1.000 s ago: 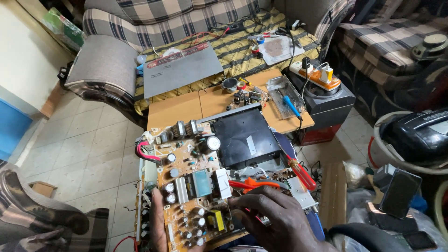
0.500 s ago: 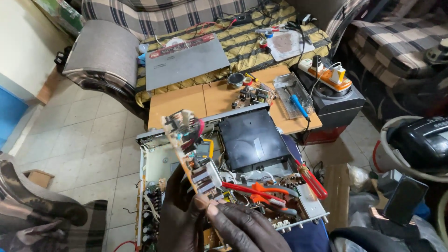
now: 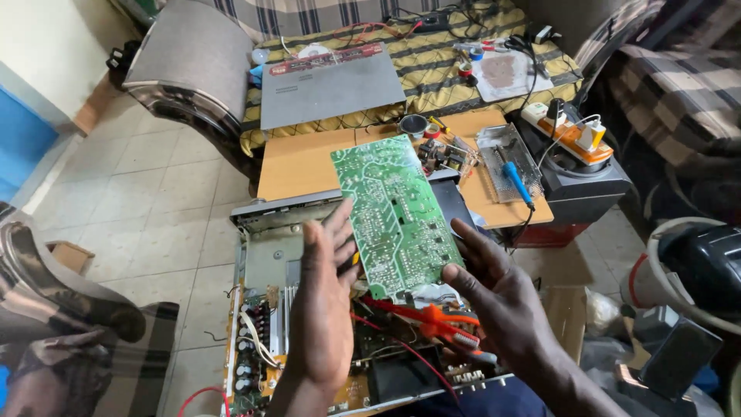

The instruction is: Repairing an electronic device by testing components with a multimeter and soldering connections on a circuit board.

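A green circuit board [image 3: 395, 216] is held up between my two hands with its solder side facing me. My left hand [image 3: 324, 301] grips its left edge with fingers spread. My right hand [image 3: 494, 297] holds its lower right edge. Under the board lies an opened metal device chassis [image 3: 262, 262] with capacitors, wires and another board inside. Red-orange pliers [image 3: 432, 320] rest across the chassis just below the green board.
A low wooden table [image 3: 309, 158] behind the chassis carries small parts and a blue-handled tool [image 3: 515, 177] on a metal tray. A grey flat device [image 3: 328, 85] lies on a striped couch. A power strip [image 3: 567, 131] sits on a dark box at right. Tiled floor at left.
The board was lying component side up in the chassis, then lifted on edge, and now it is turned over with its green solder side toward me, held by both hands.
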